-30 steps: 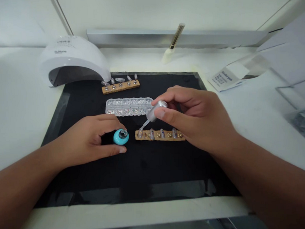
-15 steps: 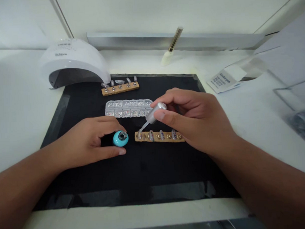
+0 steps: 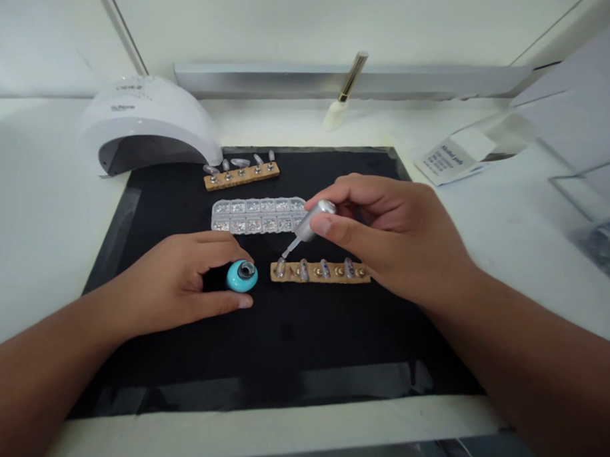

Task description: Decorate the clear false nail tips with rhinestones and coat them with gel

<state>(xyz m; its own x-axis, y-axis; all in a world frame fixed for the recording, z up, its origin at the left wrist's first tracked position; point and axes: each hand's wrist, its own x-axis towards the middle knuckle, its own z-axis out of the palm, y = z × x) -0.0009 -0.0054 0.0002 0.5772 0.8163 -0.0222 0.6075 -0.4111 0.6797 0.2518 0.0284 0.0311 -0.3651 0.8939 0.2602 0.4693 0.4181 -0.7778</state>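
My left hand is curled around an uncapped turquoise nail polish bottle on the black mat, its dark neck facing up. Between thumb and fingers, my right hand holds a silver-capped nail polish brush, slanted down to the left. Its tip is at the upper end of the leftmost false nail; whether they touch I cannot tell. That nail stands with several other decorated nails on a wooden display strip, whose right end is partly behind my right hand.
Behind the strip lies a clear compartment box of small rhinestones. Farther back is a second wooden strip with false nails. A white nail lamp stands back left, a gold-handled brush bottle at the back, an alcohol pad box to the right.
The brush tip has shifted very slightly up along the leftmost nail, toward its far end. My left hand and the bottle have stayed put.
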